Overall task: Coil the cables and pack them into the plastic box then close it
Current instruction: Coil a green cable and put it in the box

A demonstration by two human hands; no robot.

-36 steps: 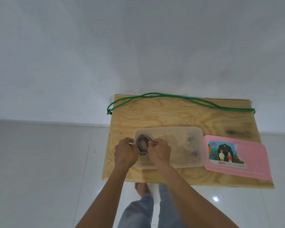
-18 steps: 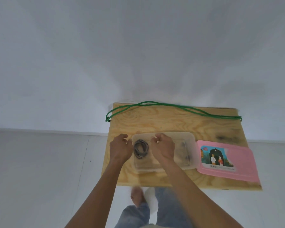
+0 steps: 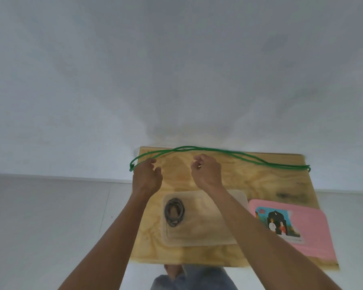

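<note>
A: Container status is requested.

B: A clear plastic box (image 3: 199, 235) is seen lidless on the plywood worktop (image 3: 260, 185), toward its near edge. One coiled grey cable (image 3: 174, 212) is lying inside, at the box's left end. The right part of the box is covered by the right forearm, so any contents there cannot be told.

A: And the lid?

B: A pink lid (image 3: 314, 233) is laid flat on the worktop just to the right of the box, its left edge at or touching the box rim; contact cannot be confirmed. A printed label with two figures is carried on its top face.

A: The remaining cable?

B: A green cable (image 3: 218, 151) is stretched out uncoiled along the far edge of the worktop, doubled over, with a loop at the left corner and its other end at the right edge.

A: Hand states are to be recorded.

B: The left hand (image 3: 147, 177) is held past the box at the cable's left loop, fingers loosely curled and partly open; contact with the cable cannot be told. The right hand (image 3: 206, 171) is held over the worktop just short of the cable, fingers curled inward into a loose fist, with nothing seen gripped.
</note>
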